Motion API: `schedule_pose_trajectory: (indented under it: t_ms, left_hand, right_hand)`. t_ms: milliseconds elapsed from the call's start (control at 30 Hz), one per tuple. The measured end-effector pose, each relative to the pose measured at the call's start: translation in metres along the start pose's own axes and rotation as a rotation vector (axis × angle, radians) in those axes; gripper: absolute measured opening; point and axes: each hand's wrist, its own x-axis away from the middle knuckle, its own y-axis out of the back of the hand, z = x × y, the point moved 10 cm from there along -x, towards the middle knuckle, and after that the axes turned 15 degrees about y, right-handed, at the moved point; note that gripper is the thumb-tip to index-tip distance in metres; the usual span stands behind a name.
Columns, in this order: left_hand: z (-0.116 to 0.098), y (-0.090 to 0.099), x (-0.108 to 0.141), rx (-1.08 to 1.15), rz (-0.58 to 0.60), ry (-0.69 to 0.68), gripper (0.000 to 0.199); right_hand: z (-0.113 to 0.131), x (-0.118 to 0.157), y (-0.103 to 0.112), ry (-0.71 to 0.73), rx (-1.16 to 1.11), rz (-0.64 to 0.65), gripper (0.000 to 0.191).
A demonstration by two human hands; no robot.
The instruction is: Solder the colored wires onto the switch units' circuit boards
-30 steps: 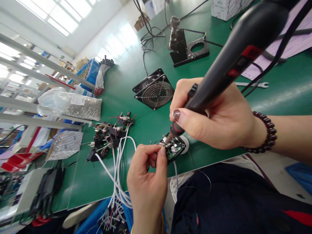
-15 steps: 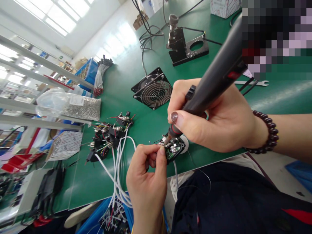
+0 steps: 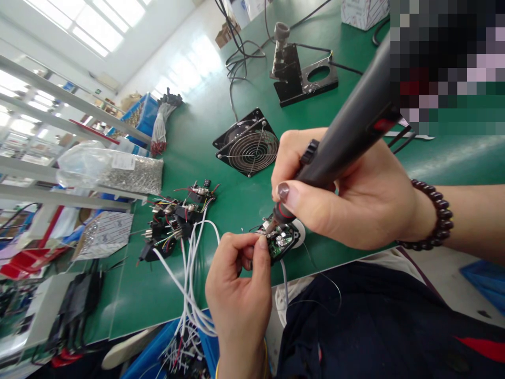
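Observation:
My right hand [image 3: 339, 195] is closed around a thick black soldering iron [image 3: 335, 142], its tip pointing down to the left. The tip touches or hovers just over a small green circuit board [image 3: 281, 241] in a black housing; which of the two I cannot tell. Thumb and forefinger of my left hand [image 3: 242, 273] pinch together at the board's left edge, and what they hold is too small to make out. Under the board's right side shows a white round part [image 3: 300, 231]. A grey cable [image 3: 284, 284] hangs from the housing over the table edge.
Black wired assemblies [image 3: 177, 221] with white cables lie left of my hands. Beyond stand a fan [image 3: 252, 145] and a black iron stand [image 3: 303, 79]. A bag of small metal parts [image 3: 138, 176] lies by the rack. Below the table edge is a blue bin [image 3: 158, 352].
Both hands stay almost in place at the board. The soldering iron's rear end has shifted very slightly; its tip remains at the same spot.

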Motion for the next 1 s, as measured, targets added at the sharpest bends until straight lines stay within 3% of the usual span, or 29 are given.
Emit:
schedule_pose_trajectory:
  t_ms: [200, 300, 467, 567, 800, 967, 1000]
  left_hand:
    - [0.001, 0.000, 0.000, 0.001, -0.002, 0.013, 0.012]
    - [0.001, -0.001, 0.001, 0.014, 0.000, 0.030, 0.012]
    - [0.002, -0.001, 0.001, 0.042, 0.001, 0.032, 0.013]
    - [0.002, -0.002, 0.000, 0.033, 0.004, 0.012, 0.013]
    - [-0.001, -0.002, -0.001, -0.007, 0.001, -0.037, 0.013]
    - [-0.001, -0.001, -0.001, -0.013, -0.004, -0.046, 0.012]
    - [-0.001, -0.001, -0.001, -0.009, -0.004, -0.044, 0.013]
  right_hand:
    - [0.000, 0.001, 0.003, -0.003, -0.035, -0.021, 0.033]
    - [0.004, -0.003, 0.016, 0.038, -0.072, -0.128, 0.033]
    - [0.011, -0.013, 0.044, 0.071, -0.081, -0.350, 0.057]
    - [0.009, -0.014, 0.052, 0.066, -0.057, -0.410, 0.061]
    - [0.020, -0.018, 0.057, 0.154, 0.044, -0.330, 0.051]
    - [0.005, -0.013, 0.029, 0.213, -0.020, -0.002, 0.007]
    - [0.000, -0.007, 0.021, 0.240, -0.061, 0.066, 0.010]
